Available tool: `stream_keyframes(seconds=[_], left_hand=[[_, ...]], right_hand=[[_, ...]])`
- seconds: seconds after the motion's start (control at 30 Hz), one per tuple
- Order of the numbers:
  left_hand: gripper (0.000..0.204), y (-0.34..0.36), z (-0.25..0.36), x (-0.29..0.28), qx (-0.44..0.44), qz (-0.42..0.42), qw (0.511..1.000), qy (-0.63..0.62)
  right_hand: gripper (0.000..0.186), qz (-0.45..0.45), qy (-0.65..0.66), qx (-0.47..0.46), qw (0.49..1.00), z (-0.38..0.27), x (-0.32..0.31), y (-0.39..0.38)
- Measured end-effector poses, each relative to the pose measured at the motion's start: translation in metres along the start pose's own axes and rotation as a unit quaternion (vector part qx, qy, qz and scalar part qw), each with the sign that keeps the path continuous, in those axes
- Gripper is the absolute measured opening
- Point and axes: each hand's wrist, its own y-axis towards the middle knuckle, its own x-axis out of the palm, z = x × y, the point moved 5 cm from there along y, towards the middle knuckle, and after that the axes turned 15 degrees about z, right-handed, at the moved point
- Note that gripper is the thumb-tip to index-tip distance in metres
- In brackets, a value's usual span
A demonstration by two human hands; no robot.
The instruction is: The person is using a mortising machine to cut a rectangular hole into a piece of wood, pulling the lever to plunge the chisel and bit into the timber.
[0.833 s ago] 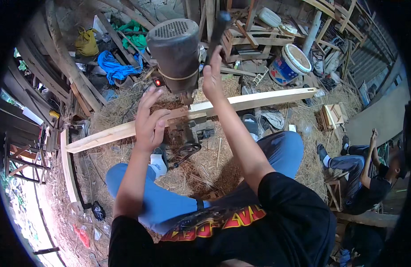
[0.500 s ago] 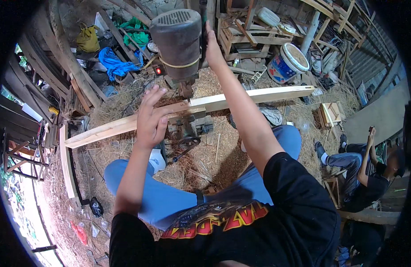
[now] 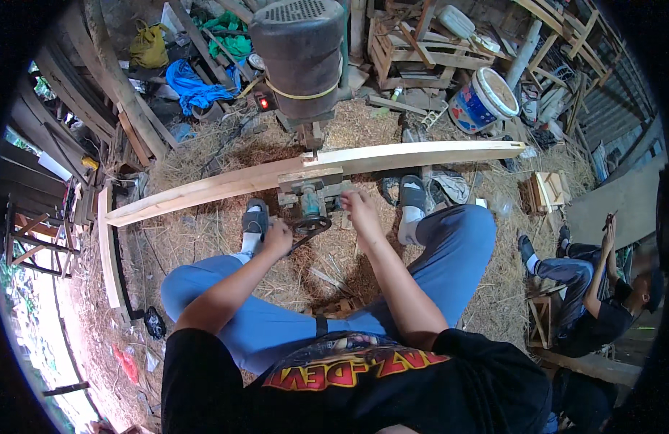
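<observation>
A long, gently curved timber beam [image 3: 226, 186] lies across the clamp [image 3: 310, 176] of a drilling machine, under its dark motor housing [image 3: 294, 54]. The bit meets the beam's top edge near a notch, though its tip is hard to make out. My left hand [image 3: 278, 237] is closed at the left of the black handwheel [image 3: 311, 225], near its crank arm; whatever lies inside the fingers is hidden. Just right of the clamp, my right hand [image 3: 362, 211] hovers with fingers half bent and apart, beside a small side knob [image 3: 341, 203].
Wood shavings and straw cover the floor around my sandalled feet. A white and blue bucket [image 3: 484, 101] and a wooden crate [image 3: 414, 58] stand at the far right. Another person [image 3: 602, 289] sits at the right. A curved timber piece [image 3: 111, 249] stands at left.
My right hand has come down from the machine's upper right side to the clamp. The left hand has dropped from above the beam to beside the handwheel. The view has shifted slightly.
</observation>
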Motion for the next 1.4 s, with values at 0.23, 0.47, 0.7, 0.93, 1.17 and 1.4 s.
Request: stream_keyframes(seconds=[0.23, 0.47, 0.7, 0.93, 1.17, 1.4], left_hand=[[0.06, -0.033, -0.025, 0.054, -0.05, -0.171, 0.968, 0.178], [0.063, -0.046, -0.013, 0.061, -0.001, -0.199, 0.954, 0.224], [0.065, -0.037, -0.057, 0.096, -0.002, -0.213, 0.945, 0.246], [0.056, -0.037, -0.06, 0.106, -0.026, -0.178, 0.964, 0.196], [0.05, -0.032, -0.068, 0.122, 0.055, -0.218, 0.948, 0.223], [0.071, -0.024, -0.148, 0.151, 0.042, -0.208, 0.956, 0.2]], right_hand=[[0.027, -0.024, 0.087, -0.063, 0.994, 0.0, 0.013, 0.009], [0.029, -0.026, 0.049, 0.01, 0.998, 0.008, 0.004, 0.008], [0.032, -0.052, 0.043, -0.006, 0.998, 0.014, 0.016, 0.009], [0.033, -0.051, 0.039, 0.019, 0.998, 0.02, 0.017, 0.012], [0.033, -0.046, 0.052, 0.044, 0.997, 0.017, 0.025, 0.008], [0.037, -0.066, 0.054, 0.06, 0.995, 0.002, 0.034, -0.002]])
